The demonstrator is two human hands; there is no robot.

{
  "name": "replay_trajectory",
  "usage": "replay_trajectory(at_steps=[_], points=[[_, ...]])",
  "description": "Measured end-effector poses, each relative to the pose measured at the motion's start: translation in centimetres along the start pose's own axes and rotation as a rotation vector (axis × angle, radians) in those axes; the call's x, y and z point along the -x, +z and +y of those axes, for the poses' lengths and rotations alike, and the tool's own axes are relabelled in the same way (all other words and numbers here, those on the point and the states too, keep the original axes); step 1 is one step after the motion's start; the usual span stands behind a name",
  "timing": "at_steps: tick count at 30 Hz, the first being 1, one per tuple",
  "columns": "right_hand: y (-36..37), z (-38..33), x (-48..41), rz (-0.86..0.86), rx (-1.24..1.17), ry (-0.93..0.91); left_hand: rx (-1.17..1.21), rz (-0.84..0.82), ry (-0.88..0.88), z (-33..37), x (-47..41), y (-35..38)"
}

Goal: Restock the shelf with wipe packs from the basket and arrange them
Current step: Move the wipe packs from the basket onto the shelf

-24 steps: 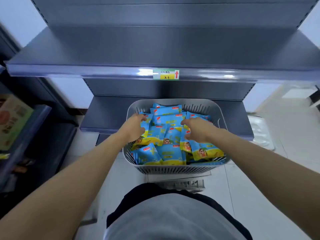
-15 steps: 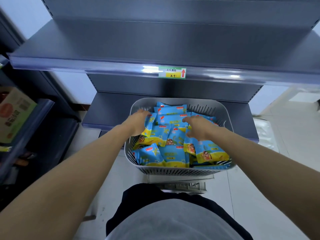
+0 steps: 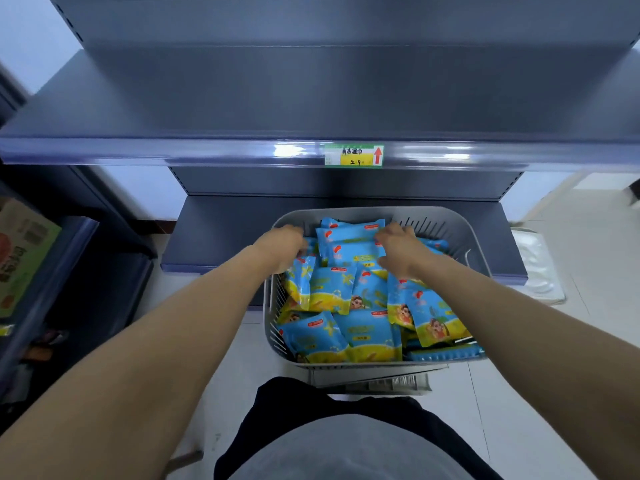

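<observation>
Blue and yellow wipe packs (image 3: 360, 327) are heaped loosely in a grey slotted basket (image 3: 446, 220) at centre right of the frame, a few stacked flat at its far end. A dark grey shelf (image 3: 207, 98) spans the upper frame.

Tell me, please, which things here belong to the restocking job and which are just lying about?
Job: wipe packs, grey basket, upper shelf, left hand, right hand.
Lying about: cardboard box at left, white tray on floor at right.
</observation>
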State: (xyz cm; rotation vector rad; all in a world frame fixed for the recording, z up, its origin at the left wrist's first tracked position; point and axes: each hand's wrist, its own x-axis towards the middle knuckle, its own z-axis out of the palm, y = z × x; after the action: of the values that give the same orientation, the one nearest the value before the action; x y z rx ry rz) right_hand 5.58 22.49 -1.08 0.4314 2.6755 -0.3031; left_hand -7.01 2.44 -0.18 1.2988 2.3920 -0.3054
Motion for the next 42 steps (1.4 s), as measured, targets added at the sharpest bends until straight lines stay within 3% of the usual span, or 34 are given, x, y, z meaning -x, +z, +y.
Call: replay_trajectory(at_steps=[8, 14, 19, 23, 31, 42], points=[[-2.3, -2.1, 0.3, 0.092, 0.011, 0.096, 0.534, 0.012, 0.157, -1.8, 1.7, -5.3], [-9.7, -5.0, 2.3, 0.397, -0.1, 0.14, 0.466, 0.12, 0.24, -4.2, 4.2, -12.3], [-16.7, -6.8, 4.0, 0.628, -0.223, 0.154, 0.576, 0.23, 0.21, -6.8, 6.2, -17.5], [-21.4, -8.8, 2.9, 0.696, -0.231, 0.117, 0.539, 0.386, 0.102, -9.1, 8.0, -19.7], [-27.2, -16.9, -3.5, 0.742, -0.397, -0.146, 0.636, 0.716, -0.194, -17.3, 11.4, -20.0], [-32.3, -29.9, -18.8, 0.672, -0.456, -0.244, 0.75, 0.764, -0.345, -35.4, 7.4, -21.1]])
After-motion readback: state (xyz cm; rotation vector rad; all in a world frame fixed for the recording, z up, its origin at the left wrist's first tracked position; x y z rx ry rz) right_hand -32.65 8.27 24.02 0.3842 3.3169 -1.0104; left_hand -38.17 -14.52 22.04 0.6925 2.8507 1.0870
